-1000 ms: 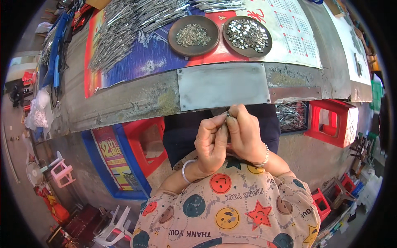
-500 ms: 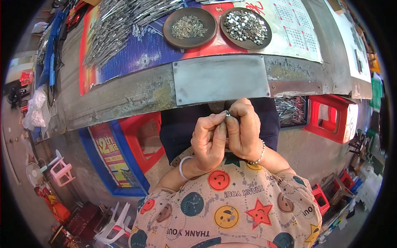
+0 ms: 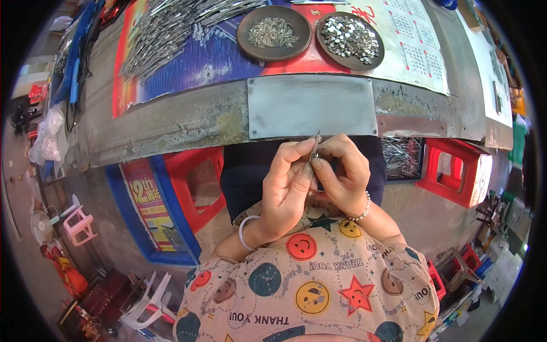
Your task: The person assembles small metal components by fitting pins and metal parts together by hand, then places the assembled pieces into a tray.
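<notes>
Just off the table's front edge, both my hands meet over my lap. My left hand (image 3: 286,185) is closed, thumb and fingers pinching a slim, dark metal piece (image 3: 315,143) whose pointed tip sticks up between my hands. The fingertips of my right hand (image 3: 346,178) pinch at the same spot, where a small shiny round metal bit (image 3: 317,154) shows against the slim piece. Fingers hide the lower part of the slim piece. Beyond my hands lie a dish of small metal pins (image 3: 273,33) and a dish of small round metal bits (image 3: 352,39).
A metal plate (image 3: 310,107) is fixed along the table edge. Long metal pieces (image 3: 162,45) are heaped at the far left. Under the table stand a bin of metal pieces (image 3: 402,157), red stools (image 3: 456,171) and a blue-framed board (image 3: 149,208).
My hands have turned and drawn slightly apart, so the slim metal piece now shows upright between them. The view has shifted a little, moving the dishes up and right.
</notes>
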`<move>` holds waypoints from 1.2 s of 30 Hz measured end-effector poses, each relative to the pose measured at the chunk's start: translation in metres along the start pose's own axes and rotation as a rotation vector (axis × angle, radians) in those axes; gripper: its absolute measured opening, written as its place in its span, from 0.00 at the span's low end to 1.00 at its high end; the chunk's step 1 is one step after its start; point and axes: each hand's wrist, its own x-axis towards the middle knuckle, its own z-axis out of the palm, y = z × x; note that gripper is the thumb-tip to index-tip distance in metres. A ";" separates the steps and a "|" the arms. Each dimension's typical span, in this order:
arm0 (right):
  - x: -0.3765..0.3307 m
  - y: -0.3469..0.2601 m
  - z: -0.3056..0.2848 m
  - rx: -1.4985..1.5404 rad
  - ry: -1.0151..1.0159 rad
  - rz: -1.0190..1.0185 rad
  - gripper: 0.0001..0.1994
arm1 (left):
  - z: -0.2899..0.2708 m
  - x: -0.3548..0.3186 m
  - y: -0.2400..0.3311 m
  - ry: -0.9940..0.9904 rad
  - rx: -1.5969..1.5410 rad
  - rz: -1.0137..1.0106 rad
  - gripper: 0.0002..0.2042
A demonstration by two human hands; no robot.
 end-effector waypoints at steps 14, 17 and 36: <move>-0.016 0.003 0.020 -0.290 0.051 -0.016 0.05 | 0.003 -0.003 -0.009 0.108 0.141 0.030 0.14; -0.016 -0.002 0.019 -0.006 0.018 0.344 0.06 | -0.007 -0.010 -0.017 0.064 -0.131 -0.055 0.15; -0.019 -0.025 0.057 -0.449 0.087 0.039 0.09 | -0.032 -0.030 0.004 0.102 0.161 0.278 0.16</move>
